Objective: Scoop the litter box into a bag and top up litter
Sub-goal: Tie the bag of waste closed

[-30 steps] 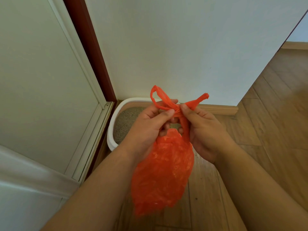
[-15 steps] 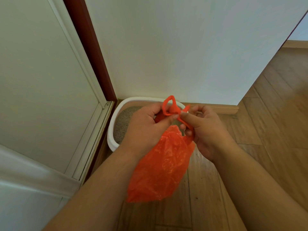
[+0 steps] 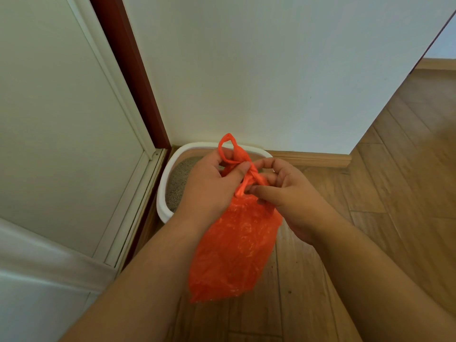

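While your forearms reach in from the near edge, the crinkled orange plastic bag [image 3: 234, 245] hangs full between them over the wooden floor [image 3: 370, 218]. Your left hand [image 3: 212, 191] pinches one handle loop and your right hand [image 3: 288, 191] pinches the twisted neck, so you look to be tying it off; next, pull the knot snug. Beyond sits the white oval litter box [image 3: 161, 198], awaiting its top-up.
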A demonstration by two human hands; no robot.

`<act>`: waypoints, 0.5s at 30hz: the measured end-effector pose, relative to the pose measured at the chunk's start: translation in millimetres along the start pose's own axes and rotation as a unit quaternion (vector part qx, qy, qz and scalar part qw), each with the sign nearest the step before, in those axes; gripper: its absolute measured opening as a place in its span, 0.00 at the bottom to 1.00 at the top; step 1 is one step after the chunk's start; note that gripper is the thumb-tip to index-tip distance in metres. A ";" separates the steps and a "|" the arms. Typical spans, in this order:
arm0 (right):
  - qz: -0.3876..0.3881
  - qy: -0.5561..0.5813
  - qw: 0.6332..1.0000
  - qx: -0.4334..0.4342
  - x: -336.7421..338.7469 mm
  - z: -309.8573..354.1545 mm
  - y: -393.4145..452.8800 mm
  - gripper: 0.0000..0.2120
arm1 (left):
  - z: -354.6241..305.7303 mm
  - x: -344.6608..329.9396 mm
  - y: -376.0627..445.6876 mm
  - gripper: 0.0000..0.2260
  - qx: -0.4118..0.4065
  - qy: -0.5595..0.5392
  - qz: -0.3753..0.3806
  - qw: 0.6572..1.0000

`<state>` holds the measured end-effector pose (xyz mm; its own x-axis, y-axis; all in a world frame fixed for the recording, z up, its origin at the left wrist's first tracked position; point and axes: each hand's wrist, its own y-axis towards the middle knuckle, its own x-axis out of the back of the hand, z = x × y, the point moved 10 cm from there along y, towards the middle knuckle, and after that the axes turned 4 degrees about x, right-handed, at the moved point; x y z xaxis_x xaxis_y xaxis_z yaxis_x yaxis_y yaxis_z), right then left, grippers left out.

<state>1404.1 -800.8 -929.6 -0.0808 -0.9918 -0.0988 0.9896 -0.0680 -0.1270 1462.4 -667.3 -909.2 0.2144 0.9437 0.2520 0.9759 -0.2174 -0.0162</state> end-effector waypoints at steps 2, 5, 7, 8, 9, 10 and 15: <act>-0.012 -0.019 1.000 0.020 2.2 2.5 0.8 0.19 | 5.5 2.3 1.7 0.04 0.018 -0.007 -0.007 1.000; -0.052 -0.085 0.993 0.063 9.1 9.5 0.5 0.19 | 9.5 0.4 2.2 0.04 0.033 -0.019 -0.003 0.999; -0.082 -0.093 0.988 0.094 13.1 16.1 -1.2 0.15 | 10.1 -3.5 0.8 0.03 0.045 -0.048 0.015 0.998; -0.096 -0.082 0.986 0.107 15.7 18.6 -1.5 0.12 | 9.0 -6.0 -0.6 0.02 0.052 -0.066 0.025 0.996; -0.107 -0.071 0.985 0.117 17.5 21.1 -1.8 0.09 | 8.5 -8.1 -1.4 0.05 0.059 -0.080 0.034 0.994; -0.115 -0.064 0.984 0.120 19.2 22.6 -1.5 0.06 | 8.9 -9.5 -1.6 0.07 0.068 -0.089 0.040 0.993; -0.129 -0.037 0.987 0.093 27.0 14.5 4.0 0.10 | 27.0 -5.5 3.9 0.12 0.128 -0.132 0.019 0.983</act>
<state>1407.6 -829.4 -918.4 -0.3304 -0.9438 -0.0131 0.9426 -0.3306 0.0460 1466.1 -666.6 -936.8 0.2197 0.9755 -0.0121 0.9378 -0.2146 -0.2728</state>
